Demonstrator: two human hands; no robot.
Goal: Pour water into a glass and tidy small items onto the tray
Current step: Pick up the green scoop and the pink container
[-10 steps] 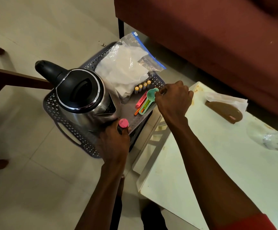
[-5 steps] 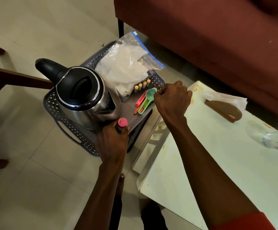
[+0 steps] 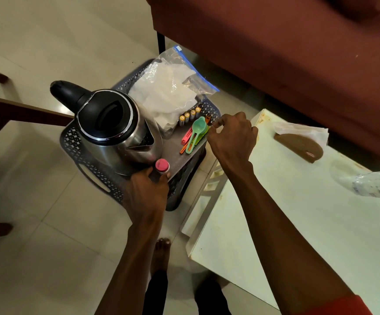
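A dark perforated tray [image 3: 71,138] rests on a low stand on the floor. On it stand a steel kettle [image 3: 116,130] with a black lid, a zip bag of white cloth [image 3: 168,92], several batteries [image 3: 189,115] and a bunch of coloured measuring spoons [image 3: 196,134]. My left hand [image 3: 147,194] grips a small dark bottle with a pink cap [image 3: 161,165] at the tray's near edge, beside the kettle. My right hand [image 3: 232,137] hovers at the tray's right edge, next to the spoons, with its fingertips pinched; I cannot tell whether anything is between them.
A white table [image 3: 275,223] is at the right, bearing a brown oval object [image 3: 300,147] on tissue and a clear plastic item [image 3: 375,185] at the right border. A maroon sofa [image 3: 275,42] runs behind. Wooden chair parts [image 3: 14,112] stand at the left. My bare foot [image 3: 160,253] is below.
My right hand has drawn slightly back from the measuring spoons toward the table. My left hand keeps its hold on the pink-capped bottle in about the same place.
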